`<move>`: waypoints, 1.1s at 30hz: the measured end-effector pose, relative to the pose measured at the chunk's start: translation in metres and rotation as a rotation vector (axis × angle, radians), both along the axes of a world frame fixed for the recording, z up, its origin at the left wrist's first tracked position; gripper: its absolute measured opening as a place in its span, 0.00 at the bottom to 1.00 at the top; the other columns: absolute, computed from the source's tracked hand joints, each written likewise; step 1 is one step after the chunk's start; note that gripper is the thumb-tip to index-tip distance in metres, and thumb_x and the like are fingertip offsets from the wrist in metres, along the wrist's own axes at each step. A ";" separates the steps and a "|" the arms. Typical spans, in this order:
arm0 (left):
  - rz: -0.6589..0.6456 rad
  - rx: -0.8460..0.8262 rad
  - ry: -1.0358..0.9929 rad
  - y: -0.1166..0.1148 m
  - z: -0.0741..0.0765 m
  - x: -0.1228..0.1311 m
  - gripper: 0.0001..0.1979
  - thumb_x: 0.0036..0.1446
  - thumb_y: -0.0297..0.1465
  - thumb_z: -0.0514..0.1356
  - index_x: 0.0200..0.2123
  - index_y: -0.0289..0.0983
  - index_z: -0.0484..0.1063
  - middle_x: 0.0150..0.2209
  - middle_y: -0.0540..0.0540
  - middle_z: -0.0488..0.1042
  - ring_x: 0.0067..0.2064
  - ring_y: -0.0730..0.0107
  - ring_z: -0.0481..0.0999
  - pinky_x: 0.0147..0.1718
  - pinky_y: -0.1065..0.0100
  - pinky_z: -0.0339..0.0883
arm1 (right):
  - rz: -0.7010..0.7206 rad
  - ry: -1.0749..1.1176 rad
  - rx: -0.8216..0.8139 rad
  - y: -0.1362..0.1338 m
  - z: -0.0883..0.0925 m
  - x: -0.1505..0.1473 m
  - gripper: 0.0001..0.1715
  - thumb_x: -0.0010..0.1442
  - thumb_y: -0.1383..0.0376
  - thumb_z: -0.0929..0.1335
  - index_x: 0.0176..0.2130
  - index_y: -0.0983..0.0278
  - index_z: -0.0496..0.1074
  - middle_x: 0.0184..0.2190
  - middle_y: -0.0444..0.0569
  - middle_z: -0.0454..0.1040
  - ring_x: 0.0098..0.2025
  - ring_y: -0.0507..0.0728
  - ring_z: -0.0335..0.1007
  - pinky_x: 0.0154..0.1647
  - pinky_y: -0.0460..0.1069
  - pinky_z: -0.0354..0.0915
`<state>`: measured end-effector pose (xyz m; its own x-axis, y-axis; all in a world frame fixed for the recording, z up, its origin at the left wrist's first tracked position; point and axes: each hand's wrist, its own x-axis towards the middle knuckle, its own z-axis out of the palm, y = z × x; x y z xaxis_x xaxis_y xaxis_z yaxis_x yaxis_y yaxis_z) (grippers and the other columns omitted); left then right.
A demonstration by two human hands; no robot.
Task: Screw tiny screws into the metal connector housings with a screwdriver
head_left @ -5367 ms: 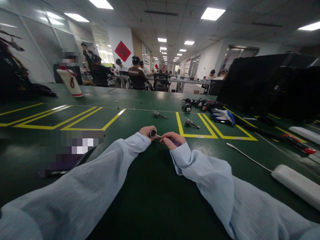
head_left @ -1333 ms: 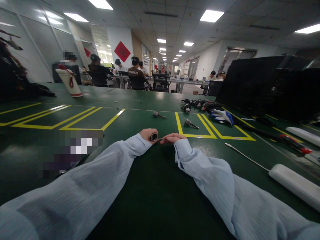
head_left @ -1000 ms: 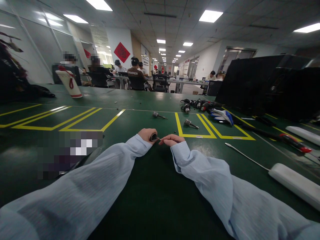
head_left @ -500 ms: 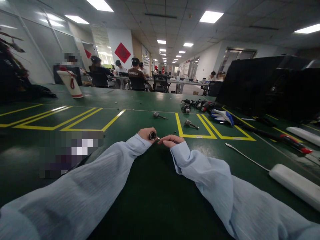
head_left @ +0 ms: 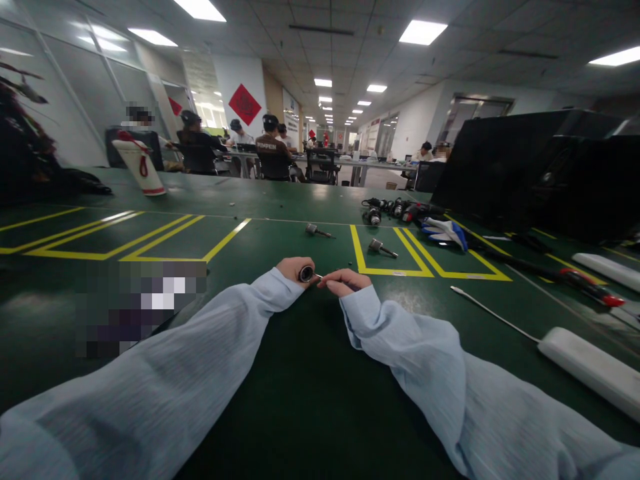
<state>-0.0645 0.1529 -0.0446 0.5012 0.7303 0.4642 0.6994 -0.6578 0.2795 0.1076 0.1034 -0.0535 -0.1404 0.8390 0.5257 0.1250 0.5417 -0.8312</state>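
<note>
Your left hand (head_left: 293, 268) curls around the cylinder (head_left: 306, 273), straight ahead at twelve o'clock, presumably steadying it while leaving its side reachable. At the cylinder's three o'clock, a rod (head_left: 319, 277) meets or nearly meets it; the first bit (head_left: 313, 230) lies beyond at one o'clock. Your right hand (head_left: 346, 282) pinches the rod between fingertips, likely for fine control. The second bit (head_left: 383, 249) lies between two and three o'clock. The cylinder appears dark and hollow, its pale-rimmed mouth facing you; the rod, thin and bright.

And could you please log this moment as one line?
left hand: grips ring-ended part | right hand: pinches thin metal rod | rod-to-part contact: unclear | beyond: two shanked bits on table
</note>
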 end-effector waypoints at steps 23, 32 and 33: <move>-0.088 0.000 -0.033 0.000 0.000 -0.001 0.10 0.45 0.37 0.56 0.23 0.35 0.64 0.22 0.51 0.66 0.24 0.75 0.66 0.25 0.74 0.59 | 0.183 0.239 -0.346 -0.002 0.007 0.000 0.05 0.42 0.66 0.67 0.24 0.64 0.74 0.22 0.44 0.77 0.29 0.54 0.71 0.32 0.48 0.64; -0.083 0.046 0.019 0.002 0.001 0.001 0.08 0.44 0.35 0.56 0.25 0.36 0.65 0.24 0.50 0.68 0.26 0.73 0.68 0.26 0.73 0.60 | 0.082 0.101 -0.096 -0.005 0.005 -0.003 0.06 0.46 0.67 0.67 0.26 0.63 0.75 0.24 0.45 0.77 0.32 0.55 0.71 0.38 0.50 0.64; -0.096 0.059 0.038 0.002 0.001 0.001 0.08 0.44 0.35 0.56 0.25 0.36 0.64 0.23 0.50 0.68 0.26 0.73 0.67 0.26 0.73 0.60 | 0.089 0.099 -0.091 -0.005 0.006 -0.003 0.06 0.46 0.67 0.67 0.25 0.63 0.75 0.24 0.45 0.77 0.32 0.55 0.71 0.38 0.50 0.64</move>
<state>-0.0638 0.1548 -0.0432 0.5854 0.6501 0.4844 0.6417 -0.7367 0.2132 0.1049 0.0984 -0.0480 -0.1681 0.8700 0.4635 -0.0052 0.4693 -0.8830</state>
